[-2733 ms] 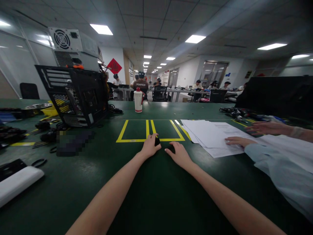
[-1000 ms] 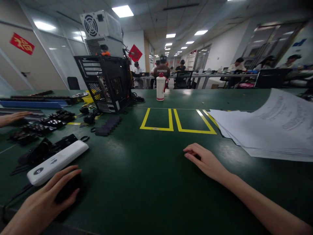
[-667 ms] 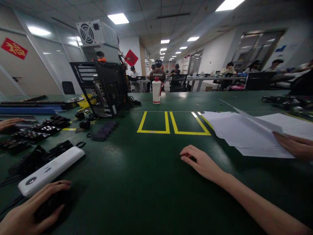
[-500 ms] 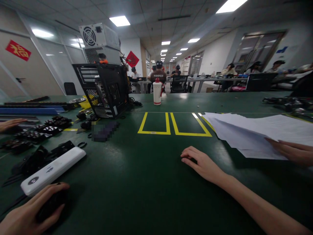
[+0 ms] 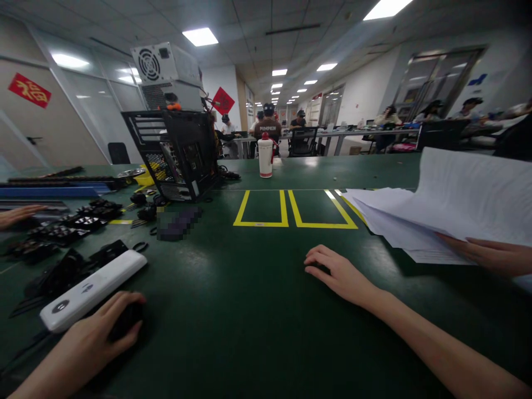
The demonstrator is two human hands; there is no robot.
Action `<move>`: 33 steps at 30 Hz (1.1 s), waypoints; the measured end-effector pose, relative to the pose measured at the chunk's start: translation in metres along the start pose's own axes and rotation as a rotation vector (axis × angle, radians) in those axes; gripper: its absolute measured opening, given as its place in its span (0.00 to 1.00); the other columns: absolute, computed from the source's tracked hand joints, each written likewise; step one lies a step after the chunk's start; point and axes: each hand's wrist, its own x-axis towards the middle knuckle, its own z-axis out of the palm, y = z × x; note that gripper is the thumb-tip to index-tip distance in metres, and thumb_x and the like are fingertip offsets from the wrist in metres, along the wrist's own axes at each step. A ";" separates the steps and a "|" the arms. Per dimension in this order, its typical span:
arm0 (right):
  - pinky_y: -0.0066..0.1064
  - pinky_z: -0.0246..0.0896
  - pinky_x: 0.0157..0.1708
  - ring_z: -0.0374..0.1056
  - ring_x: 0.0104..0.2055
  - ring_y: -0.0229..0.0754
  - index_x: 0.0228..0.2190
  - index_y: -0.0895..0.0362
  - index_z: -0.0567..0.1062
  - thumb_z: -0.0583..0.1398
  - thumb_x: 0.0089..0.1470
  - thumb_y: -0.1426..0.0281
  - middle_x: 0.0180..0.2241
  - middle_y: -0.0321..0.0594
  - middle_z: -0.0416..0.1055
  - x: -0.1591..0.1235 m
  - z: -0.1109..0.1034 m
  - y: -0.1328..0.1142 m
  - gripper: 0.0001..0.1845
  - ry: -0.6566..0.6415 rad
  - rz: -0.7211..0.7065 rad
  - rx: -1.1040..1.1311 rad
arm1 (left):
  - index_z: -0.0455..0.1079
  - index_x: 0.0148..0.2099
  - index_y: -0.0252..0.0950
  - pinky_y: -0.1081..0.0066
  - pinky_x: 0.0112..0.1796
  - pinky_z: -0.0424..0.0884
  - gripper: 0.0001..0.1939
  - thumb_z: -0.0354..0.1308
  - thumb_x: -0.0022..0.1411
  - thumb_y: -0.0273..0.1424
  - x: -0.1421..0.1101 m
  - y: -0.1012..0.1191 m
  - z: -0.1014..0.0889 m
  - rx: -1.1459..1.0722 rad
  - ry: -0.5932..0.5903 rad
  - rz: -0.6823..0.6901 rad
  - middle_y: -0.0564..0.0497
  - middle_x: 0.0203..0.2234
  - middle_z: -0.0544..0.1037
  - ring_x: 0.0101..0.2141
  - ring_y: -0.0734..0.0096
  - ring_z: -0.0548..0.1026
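Observation:
My left hand is closed around a dark, rounded object at the lower left, mostly hidden under the fingers. Just behind it lies a white, long, rounded device with a dark circle near its end. My right hand rests on the green table, fingers loosely curled, a gap between thumb and forefinger, and I see nothing in it. Yellow tape outlines are stuck to the table just beyond this hand.
At the right, another person's hand holds printed sheets. A further hand reaches in at the left edge, near small black parts. A computer case and a white bottle stand towards the back.
My left hand has moved to the right with the dark object. The other person's top sheet has lifted and curved upward. My right hand stays almost still.

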 end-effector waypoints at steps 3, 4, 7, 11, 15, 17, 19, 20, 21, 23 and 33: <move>0.33 0.60 0.40 0.62 0.40 0.38 0.33 0.54 0.70 0.52 0.52 0.64 0.40 0.38 0.63 0.001 0.004 -0.001 0.10 0.024 0.014 0.021 | 0.55 0.46 0.45 0.66 0.40 0.67 0.17 0.49 0.53 0.40 0.041 0.047 0.007 -0.101 -0.096 0.084 0.53 0.46 0.65 0.38 0.64 0.71; 0.33 0.60 0.40 0.63 0.39 0.38 0.33 0.54 0.70 0.52 0.52 0.65 0.39 0.38 0.63 0.002 0.006 -0.001 0.10 0.041 0.030 0.035 | 0.56 0.46 0.44 0.66 0.40 0.66 0.18 0.49 0.53 0.40 0.057 0.061 0.010 -0.126 -0.100 0.102 0.52 0.47 0.64 0.39 0.63 0.71; 0.33 0.60 0.40 0.64 0.38 0.38 0.34 0.55 0.70 0.52 0.51 0.65 0.37 0.38 0.65 0.009 0.011 -0.001 0.10 0.100 0.117 0.117 | 0.57 0.46 0.44 0.66 0.39 0.66 0.18 0.50 0.52 0.38 0.102 0.101 0.021 -0.185 -0.114 0.149 0.53 0.43 0.67 0.38 0.65 0.71; 0.35 0.61 0.41 0.65 0.39 0.38 0.37 0.55 0.69 0.54 0.50 0.63 0.37 0.38 0.68 0.032 0.015 0.000 0.13 0.097 0.198 0.327 | 0.57 0.48 0.43 0.64 0.39 0.66 0.21 0.52 0.51 0.36 0.156 0.148 0.046 -0.232 -0.041 0.268 0.51 0.44 0.67 0.40 0.63 0.70; 0.38 0.61 0.42 0.66 0.38 0.41 0.38 0.57 0.69 0.58 0.45 0.63 0.37 0.41 0.69 0.071 0.021 0.008 0.17 0.147 0.252 0.544 | 0.49 0.55 0.40 0.61 0.41 0.64 0.30 0.54 0.50 0.37 0.193 0.193 0.072 -0.255 0.015 0.320 0.45 0.49 0.64 0.44 0.57 0.68; 0.38 0.62 0.41 0.67 0.37 0.41 0.38 0.58 0.70 0.59 0.45 0.62 0.37 0.43 0.69 0.088 0.023 0.015 0.17 0.183 0.303 0.665 | 0.48 0.56 0.37 0.60 0.41 0.64 0.33 0.55 0.49 0.38 0.205 0.213 0.081 -0.272 0.009 0.330 0.42 0.50 0.63 0.44 0.55 0.68; 0.37 0.62 0.42 0.67 0.37 0.41 0.36 0.57 0.71 0.59 0.44 0.62 0.37 0.43 0.70 0.101 0.024 0.023 0.17 0.171 0.343 0.773 | 0.49 0.55 0.35 0.60 0.40 0.65 0.33 0.55 0.49 0.39 0.214 0.228 0.088 -0.291 0.000 0.342 0.40 0.47 0.65 0.42 0.54 0.69; 0.37 0.63 0.42 0.67 0.37 0.41 0.36 0.57 0.71 0.59 0.44 0.61 0.37 0.42 0.70 0.106 0.023 0.026 0.17 0.163 0.362 0.810 | 0.49 0.54 0.35 0.60 0.39 0.65 0.32 0.55 0.49 0.39 0.217 0.234 0.091 -0.299 -0.003 0.346 0.40 0.46 0.66 0.41 0.54 0.70; 0.37 0.63 0.42 0.67 0.38 0.41 0.36 0.57 0.71 0.59 0.44 0.61 0.37 0.42 0.70 0.109 0.021 0.029 0.17 0.155 0.377 0.833 | 0.50 0.53 0.35 0.60 0.38 0.65 0.31 0.55 0.49 0.39 0.219 0.239 0.093 -0.305 -0.002 0.349 0.41 0.45 0.67 0.41 0.54 0.70; 0.37 0.63 0.42 0.67 0.38 0.41 0.36 0.57 0.71 0.60 0.43 0.61 0.37 0.42 0.70 0.112 0.016 0.034 0.17 0.142 0.397 0.851 | 0.51 0.52 0.35 0.60 0.37 0.66 0.31 0.56 0.48 0.38 0.224 0.246 0.096 -0.313 -0.002 0.355 0.41 0.45 0.67 0.40 0.54 0.70; 0.38 0.60 0.44 0.66 0.41 0.40 0.37 0.56 0.69 0.61 0.42 0.69 0.39 0.40 0.69 0.083 0.012 0.027 0.16 0.250 0.239 0.835 | 0.46 0.54 0.38 0.61 0.42 0.65 0.34 0.57 0.49 0.38 0.203 0.251 0.085 -0.442 0.031 0.556 0.45 0.47 0.64 0.44 0.59 0.67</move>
